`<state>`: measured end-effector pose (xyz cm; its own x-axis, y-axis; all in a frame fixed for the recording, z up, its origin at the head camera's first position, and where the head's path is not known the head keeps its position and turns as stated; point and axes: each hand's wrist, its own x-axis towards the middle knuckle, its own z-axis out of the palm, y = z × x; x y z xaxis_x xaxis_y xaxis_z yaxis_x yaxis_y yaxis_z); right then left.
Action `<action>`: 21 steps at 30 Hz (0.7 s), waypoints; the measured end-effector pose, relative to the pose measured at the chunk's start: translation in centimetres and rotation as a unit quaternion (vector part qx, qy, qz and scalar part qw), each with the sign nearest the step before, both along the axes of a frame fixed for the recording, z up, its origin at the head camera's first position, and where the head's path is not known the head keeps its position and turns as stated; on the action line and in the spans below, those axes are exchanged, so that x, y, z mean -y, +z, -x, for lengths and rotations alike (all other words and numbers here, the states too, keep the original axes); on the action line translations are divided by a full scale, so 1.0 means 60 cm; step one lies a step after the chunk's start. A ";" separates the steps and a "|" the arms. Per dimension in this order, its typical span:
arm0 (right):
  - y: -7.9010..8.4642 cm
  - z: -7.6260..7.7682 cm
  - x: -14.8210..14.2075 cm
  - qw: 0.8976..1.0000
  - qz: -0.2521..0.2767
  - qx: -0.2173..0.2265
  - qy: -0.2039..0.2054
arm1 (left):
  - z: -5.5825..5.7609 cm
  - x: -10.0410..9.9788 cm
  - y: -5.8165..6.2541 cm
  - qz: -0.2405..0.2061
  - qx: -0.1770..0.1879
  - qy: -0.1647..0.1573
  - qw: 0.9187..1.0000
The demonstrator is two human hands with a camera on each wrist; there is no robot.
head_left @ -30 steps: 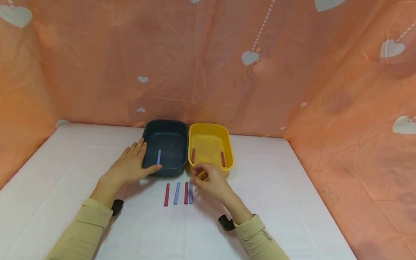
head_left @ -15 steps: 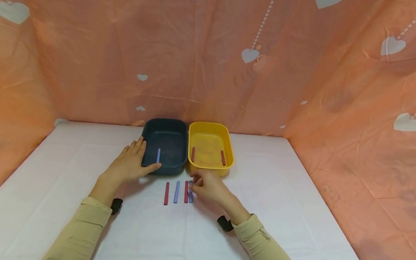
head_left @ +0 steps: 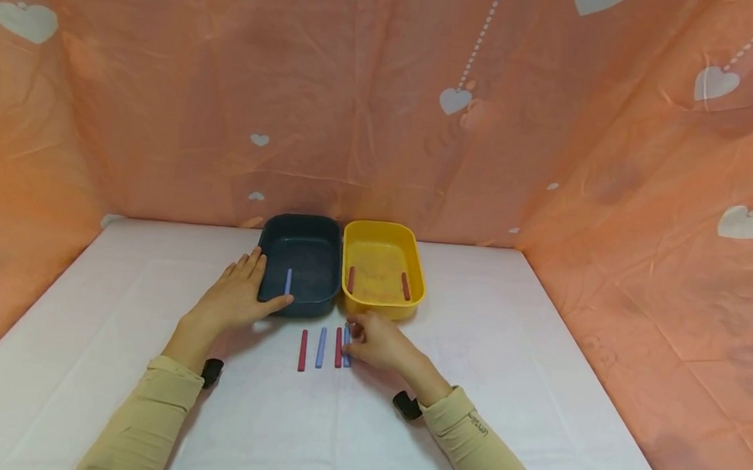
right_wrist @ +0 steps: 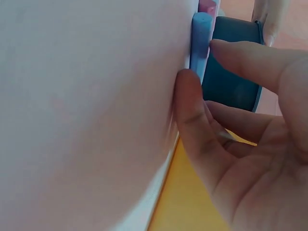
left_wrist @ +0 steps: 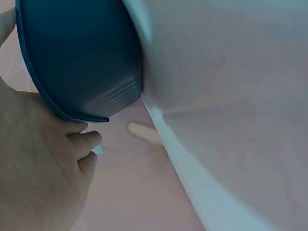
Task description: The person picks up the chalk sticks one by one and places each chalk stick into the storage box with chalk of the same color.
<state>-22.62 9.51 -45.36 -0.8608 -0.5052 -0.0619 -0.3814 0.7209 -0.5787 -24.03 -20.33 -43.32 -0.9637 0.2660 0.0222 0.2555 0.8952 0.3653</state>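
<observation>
Blue stick (head_left: 346, 361), head view: on the table (head_left: 259, 416), partly under the thumb of the right hand (head_left: 378, 341), lying just beside a red stick (head_left: 339, 347) left of those fingers. It looks slim, stiff and light, possibly brittle like chalk.
Hold: a light pinch across its middle seems best, and the close neighbour could be nudged.
Loose pair, head view: farther left of the right fingers lie another blue stick (head_left: 321, 348) and another red stick (head_left: 303, 350), apart from each other and easier to get fingers around, I judge.
Dark bin (head_left: 310, 248), head view: beyond the left thumb, one blue stick inside (head_left: 289, 281).
Yellow bin (head_left: 382, 253), head view: beyond the right fingers, two red sticks inside, one near each side wall.
Left hand (head_left: 234, 294), head view: fingers extended along the dark bin's left rim, thumb over its near corner.
Dark bin, left wrist view: outer wall against the palm, fingertips showing past the rim; the inside is hidden.
Right fingers, right wrist view: bent, tips either side of the blue stick, its end jutting beyond them; whether they grasp it, I cannot tell.
</observation>
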 end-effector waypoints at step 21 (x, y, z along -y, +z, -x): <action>-0.010 0.000 -0.004 1.000 0.005 -0.011 -0.004 | -0.005 -0.005 -0.007 -0.005 -0.026 0.004 1.000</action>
<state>-22.63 9.74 -45.96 -0.8661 -0.4985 -0.0375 -0.3887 0.7187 -0.5766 -23.70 -20.04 -43.73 -0.9635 0.2570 0.0747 0.2664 0.8938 0.3608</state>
